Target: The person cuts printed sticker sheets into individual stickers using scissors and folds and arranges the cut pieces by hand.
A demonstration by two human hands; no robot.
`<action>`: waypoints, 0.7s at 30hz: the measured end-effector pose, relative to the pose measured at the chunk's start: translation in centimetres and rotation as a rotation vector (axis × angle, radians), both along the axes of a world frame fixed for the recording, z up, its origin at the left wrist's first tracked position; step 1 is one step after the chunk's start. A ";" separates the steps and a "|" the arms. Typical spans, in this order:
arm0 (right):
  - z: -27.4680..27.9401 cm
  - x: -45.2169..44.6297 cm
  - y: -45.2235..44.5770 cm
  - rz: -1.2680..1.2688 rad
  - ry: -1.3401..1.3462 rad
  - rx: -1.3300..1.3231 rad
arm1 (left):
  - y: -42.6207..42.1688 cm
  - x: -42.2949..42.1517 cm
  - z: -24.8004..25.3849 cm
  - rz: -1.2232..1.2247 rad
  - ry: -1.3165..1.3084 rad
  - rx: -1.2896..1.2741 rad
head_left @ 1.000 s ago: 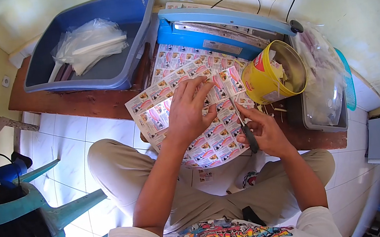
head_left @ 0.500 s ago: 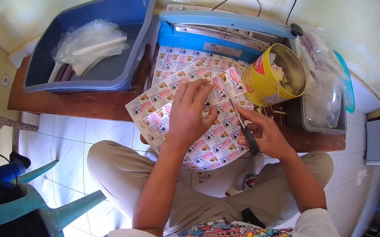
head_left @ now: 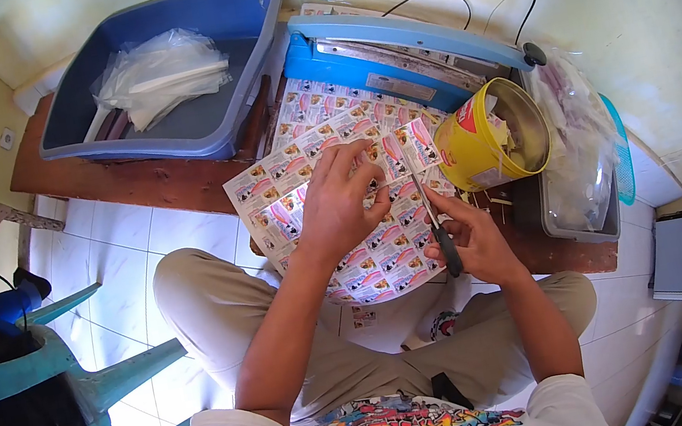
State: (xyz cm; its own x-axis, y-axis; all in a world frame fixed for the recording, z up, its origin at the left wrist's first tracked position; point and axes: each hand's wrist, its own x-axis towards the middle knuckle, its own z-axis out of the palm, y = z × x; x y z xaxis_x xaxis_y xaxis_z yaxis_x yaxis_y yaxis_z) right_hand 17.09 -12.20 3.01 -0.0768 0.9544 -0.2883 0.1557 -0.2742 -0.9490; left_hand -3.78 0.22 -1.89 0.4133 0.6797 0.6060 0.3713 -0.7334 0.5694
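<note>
A large paper sheet of printed labels [head_left: 287,213] lies across my lap and the bench edge, its lower side curving down. My left hand [head_left: 341,199] rests over the sheet with curled fingers, gripping it near a narrow strip of labels [head_left: 417,144] at its upper right. In my right hand [head_left: 473,238] is a pair of scissors [head_left: 443,241] with dark handles, fingers in the loops. Their blades point away from me, at the sheet beside the strip. More printed sheets [head_left: 309,101] lie flat on the bench behind.
A yellow tin [head_left: 465,147] with paper pieces inside leans right of the sheet. Behind stands a blue impulse sealer [head_left: 382,80]. A blue tub [head_left: 253,119] with clear plastic bags [head_left: 164,71] is at left, a grey bin [head_left: 579,232] of bags at right. A green chair [head_left: 109,387] is nearby.
My left fingers have curled in a little more over the sheet. The scissor tips sit slightly lower along the strip. The whole view has shifted slightly.
</note>
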 end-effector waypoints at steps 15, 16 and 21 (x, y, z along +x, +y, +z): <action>0.3 -0.1 0.1 0.006 0.003 -0.004 | 0.0 -0.1 0.1 0.002 -0.002 0.005; 0.1 0.0 0.1 0.010 -0.007 0.006 | 0.1 -0.1 0.1 0.000 0.005 0.023; -0.5 0.2 0.2 -0.004 0.008 0.048 | -0.2 0.1 0.2 -0.021 -0.005 0.007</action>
State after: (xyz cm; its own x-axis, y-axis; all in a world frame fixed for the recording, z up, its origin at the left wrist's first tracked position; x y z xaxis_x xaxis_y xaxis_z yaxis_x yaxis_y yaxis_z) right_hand 17.25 -12.03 2.50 -0.0753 0.9673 -0.2421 0.1468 -0.2293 -0.9622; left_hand -3.66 0.02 -1.70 0.4243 0.6669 0.6126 0.3532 -0.7448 0.5661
